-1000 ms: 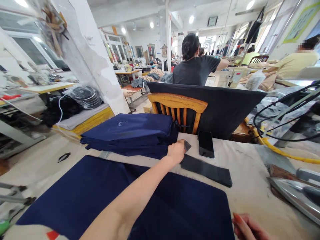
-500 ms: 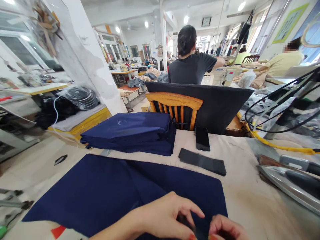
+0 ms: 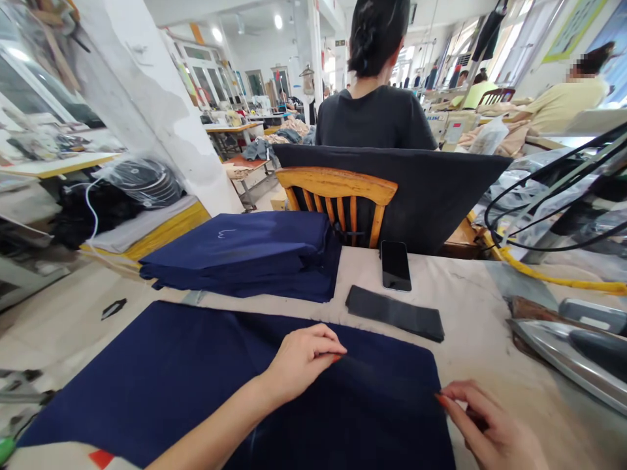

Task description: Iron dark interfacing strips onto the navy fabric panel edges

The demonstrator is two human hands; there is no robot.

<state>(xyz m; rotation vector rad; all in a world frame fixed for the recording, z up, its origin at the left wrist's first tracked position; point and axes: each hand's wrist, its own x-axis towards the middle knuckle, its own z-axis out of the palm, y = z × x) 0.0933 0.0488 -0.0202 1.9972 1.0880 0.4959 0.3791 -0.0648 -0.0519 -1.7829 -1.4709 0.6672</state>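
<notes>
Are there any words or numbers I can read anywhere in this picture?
No text reads clearly.
Chalk squiggle on the folded navy stack: a mark, not letters.
Green-framed wall poster: too blurred to read.
Sewing machine panel: lettering too small to read.
Phone: screen dark, blank.

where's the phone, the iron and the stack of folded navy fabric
phone (image 3: 396,266), head view, middle of its dark screen
iron (image 3: 563,356), head view, shiny metal soleplate
stack of folded navy fabric (image 3: 245,251), head view, top piece of the pile
</notes>
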